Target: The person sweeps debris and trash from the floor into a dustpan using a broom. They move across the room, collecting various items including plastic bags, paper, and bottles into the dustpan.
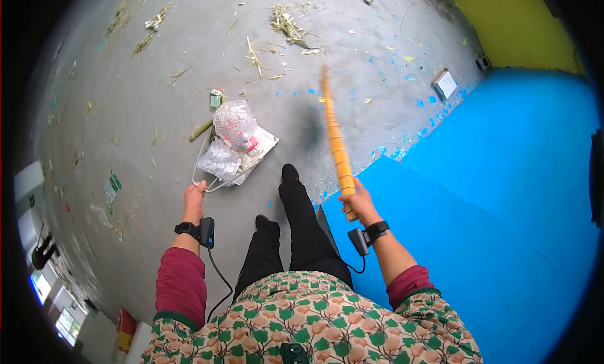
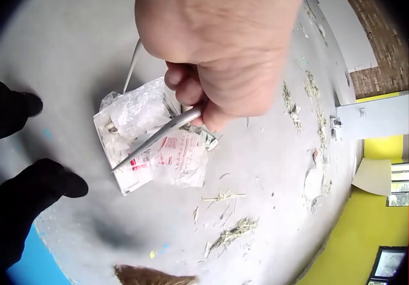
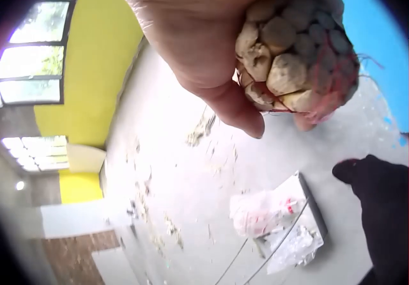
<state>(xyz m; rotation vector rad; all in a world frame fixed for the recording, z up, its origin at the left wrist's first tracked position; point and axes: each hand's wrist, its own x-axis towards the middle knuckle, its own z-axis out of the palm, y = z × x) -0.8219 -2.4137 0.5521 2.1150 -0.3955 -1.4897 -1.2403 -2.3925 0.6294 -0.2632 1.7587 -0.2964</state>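
My left hand (image 1: pixel 194 204) grips the bent grey metal handle (image 1: pixel 217 189) of a white dustpan (image 1: pixel 267 141); in the left wrist view its fingers curl round that handle (image 2: pixel 156 137). A clear plastic bag (image 1: pixel 234 122), crumpled clear plastic (image 1: pixel 219 159) and a red-capped item (image 1: pixel 251 144) lie in the pan. My right hand (image 1: pixel 360 205) holds a long yellow-brown bundle of stalks (image 1: pixel 336 137), banded along its length, pointing forward. The right wrist view shows its round cut end (image 3: pixel 287 74) with red string. Brown bristly material (image 2: pixel 153 277) shows at the left wrist view's bottom edge.
Dry plant scraps (image 1: pixel 286 24) are scattered on the grey floor (image 1: pixel 157 81). A green stick (image 1: pixel 200 130) and a small green-and-white pack (image 1: pixel 216 99) lie beside the pan. Blue flooring (image 1: pixel 453 207) covers the right side, with a white box (image 1: pixel 445 85) near its edge.
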